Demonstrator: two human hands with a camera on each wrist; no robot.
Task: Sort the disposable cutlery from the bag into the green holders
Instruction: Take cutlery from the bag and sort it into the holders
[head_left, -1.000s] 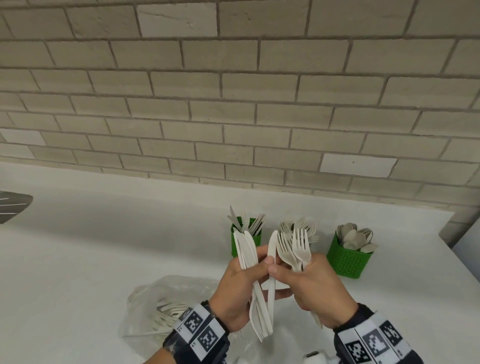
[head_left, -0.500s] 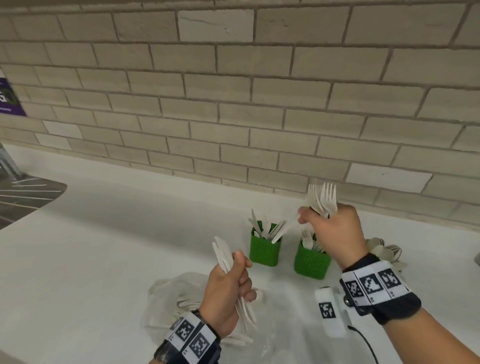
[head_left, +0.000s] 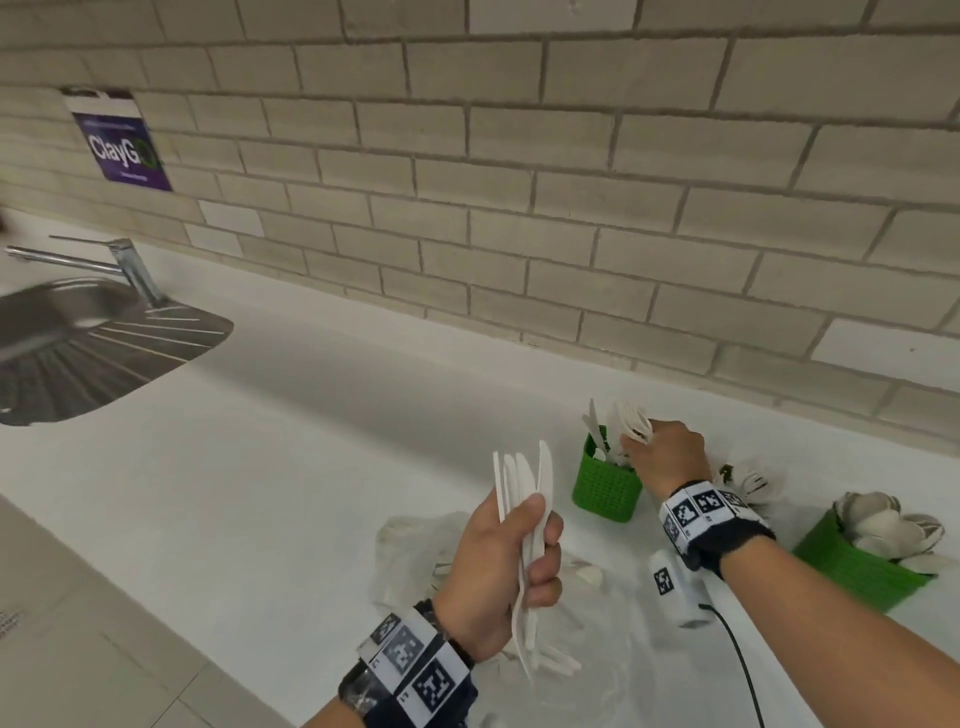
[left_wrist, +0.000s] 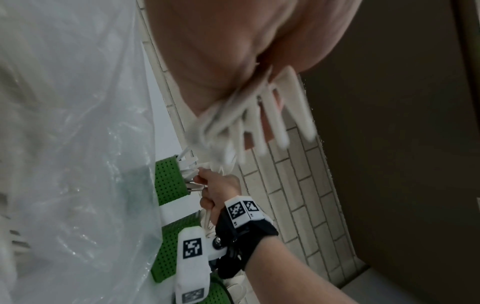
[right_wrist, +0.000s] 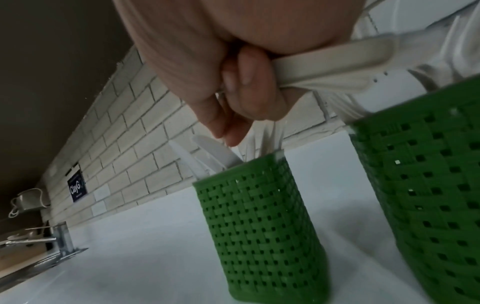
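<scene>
Left hand (head_left: 506, 566): raised over the counter, fingers and thumb curled round a bunch of white knives (head_left: 524, 499), blades pointing up, handles sticking out below the fist.
Right hand (head_left: 670, 457): reached out to the back of the counter, fingers closed on a bunch of white forks (head_left: 631, 423); it hangs just above the left holder (head_left: 605, 486), and the right wrist view shows the fork handles (right_wrist: 337, 67) pinched under the curled fingers (right_wrist: 246, 82).
Left holder: green, woven-look basket standing upright near the wall, with white knives and other cutlery poking out of the top.
Middle holder (right_wrist: 426, 185): mostly hidden behind the right wrist in the head view; white forks (head_left: 748, 480) show just beside it.
Right holder (head_left: 857, 566): green, at the right edge of the counter, full of white spoons (head_left: 878, 525).
Bag (head_left: 415, 551): clear plastic, lying crumpled on the counter under and in front of the left hand, with some white cutlery still inside.
Counter (head_left: 260, 493): white, running along a pale brick wall.
Sink (head_left: 78, 358): steel, at the far left, with a tap beside it.
Sign (head_left: 122, 140): purple, stuck on the wall above the sink.
</scene>
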